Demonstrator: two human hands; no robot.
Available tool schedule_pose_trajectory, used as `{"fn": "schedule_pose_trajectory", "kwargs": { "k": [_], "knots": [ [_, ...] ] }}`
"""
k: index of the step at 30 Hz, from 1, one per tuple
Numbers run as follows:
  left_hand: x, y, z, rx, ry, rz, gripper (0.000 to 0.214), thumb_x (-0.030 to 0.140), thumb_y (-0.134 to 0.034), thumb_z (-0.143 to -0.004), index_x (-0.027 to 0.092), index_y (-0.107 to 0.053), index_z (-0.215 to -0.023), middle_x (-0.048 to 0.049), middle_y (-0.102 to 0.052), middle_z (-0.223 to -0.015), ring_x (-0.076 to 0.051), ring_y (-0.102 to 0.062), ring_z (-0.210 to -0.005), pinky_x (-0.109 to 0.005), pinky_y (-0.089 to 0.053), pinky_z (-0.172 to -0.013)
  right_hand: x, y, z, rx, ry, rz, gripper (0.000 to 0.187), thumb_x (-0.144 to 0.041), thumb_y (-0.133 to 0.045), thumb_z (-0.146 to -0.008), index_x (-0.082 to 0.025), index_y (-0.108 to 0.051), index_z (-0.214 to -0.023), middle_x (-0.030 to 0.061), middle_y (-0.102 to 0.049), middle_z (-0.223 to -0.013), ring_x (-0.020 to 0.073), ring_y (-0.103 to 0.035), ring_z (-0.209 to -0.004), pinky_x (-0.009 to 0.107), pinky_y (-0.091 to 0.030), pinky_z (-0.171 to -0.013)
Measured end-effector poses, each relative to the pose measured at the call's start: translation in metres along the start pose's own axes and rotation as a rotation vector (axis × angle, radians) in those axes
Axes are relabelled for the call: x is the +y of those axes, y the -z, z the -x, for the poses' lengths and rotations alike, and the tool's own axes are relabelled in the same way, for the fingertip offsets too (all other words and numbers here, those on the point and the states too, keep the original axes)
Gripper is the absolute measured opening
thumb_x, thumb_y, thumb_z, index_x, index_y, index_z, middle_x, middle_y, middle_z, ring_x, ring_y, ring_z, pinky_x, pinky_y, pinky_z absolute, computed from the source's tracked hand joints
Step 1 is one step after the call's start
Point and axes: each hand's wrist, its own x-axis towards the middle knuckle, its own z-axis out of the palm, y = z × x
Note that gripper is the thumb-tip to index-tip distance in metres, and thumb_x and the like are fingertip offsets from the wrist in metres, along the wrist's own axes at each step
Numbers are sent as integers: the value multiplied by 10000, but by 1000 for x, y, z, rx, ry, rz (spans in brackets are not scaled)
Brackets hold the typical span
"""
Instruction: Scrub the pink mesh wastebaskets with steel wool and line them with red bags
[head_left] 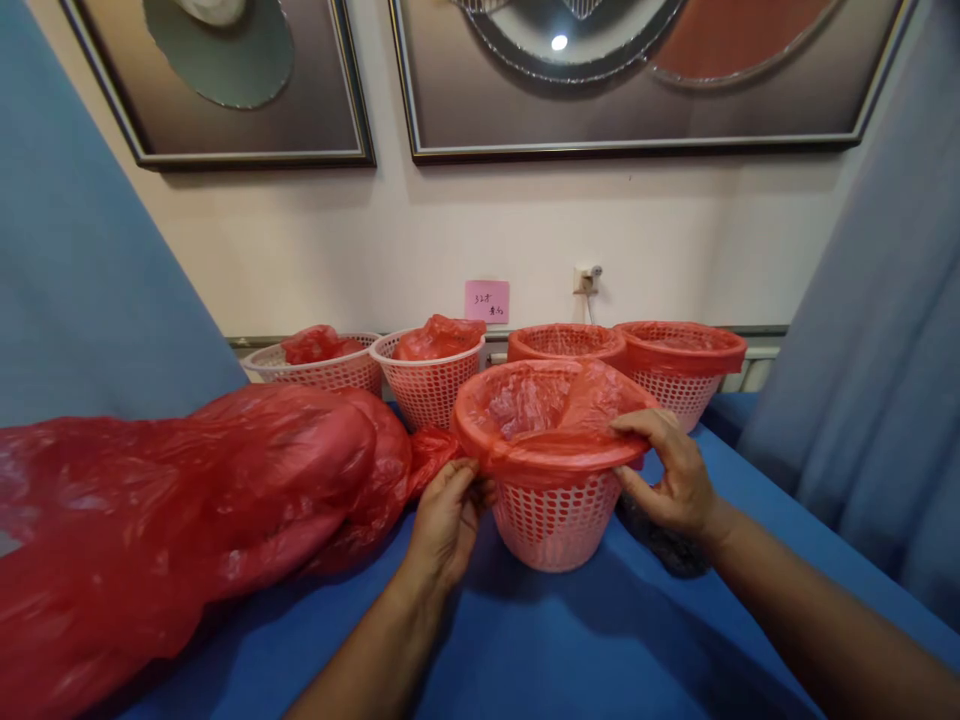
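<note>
A white perforated plastic basket (556, 520) stands upright on the blue-covered table in front of me. Lining it is a red plastic bag (551, 455), its edge folded out over the rim all round. At the basket's left side, my left hand (450, 515) is closed in a pinch on the bag's folded edge, some fingertips hidden behind it. My right hand (671, 475) grips the bag-covered rim on the right, fingers on top and thumb below.
Behind stand lined baskets (679, 390) and white baskets (427, 385) with crumpled red bags inside. A large heap of red plastic bags (225, 500) covers the table's left. Dark crumpled plastic (664, 540) lies right of the near basket. Blue curtains (877, 330) hang at both sides.
</note>
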Motion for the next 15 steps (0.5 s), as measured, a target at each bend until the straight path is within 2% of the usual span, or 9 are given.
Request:
{"fn": "schedule_pose_trajectory", "kwargs": {
  "k": [3,5,7,10,15],
  "knots": [
    [20,0,-13,35,-59,6,98,203,-761,-795,166,-671,-807,5,-726,-717,-121,-678,-627,-237,-550,-646,-17,-3,3,76,46,44,512,-192,-686,-850,-208,-530,-1338,127,-625,-1244,306,-617,-1137,523,-500,-962],
    [35,-4,-25,37,-47,16,89,248,-716,-856,168,-683,-834,-6,-725,-710,-131,-679,-620,-249,-550,-642,-29,-8,7,120,97,100,547,-191,-725,-842,-208,-526,-1352,136,-596,-1284,305,-598,-1172,517,-496,-985],
    [43,-6,-36,36,-33,20,69,229,-690,-887,160,-695,-888,-24,-743,-745,-141,-692,-633,-250,-552,-632,-38,-14,10,112,148,173,534,-183,-742,-847,-216,-537,-1338,127,-591,-1285,292,-594,-1182,497,-496,-993],
    [35,-3,-48,69,-23,35,46,125,-656,-899,147,-688,-923,-26,-757,-789,-128,-700,-643,-223,-551,-625,-43,-23,13,72,156,253,487,-141,-713,-876,-217,-539,-1325,117,-607,-1267,275,-602,-1191,482,-493,-1001],
    [10,11,-47,162,95,39,206,10,-534,-920,117,-647,-786,-25,-701,-651,-111,-656,-523,-201,-527,-528,-33,-29,18,156,165,227,482,-86,-726,-855,-206,-533,-1281,124,-584,-1258,257,-600,-1164,473,-537,-969]
  ]
}}
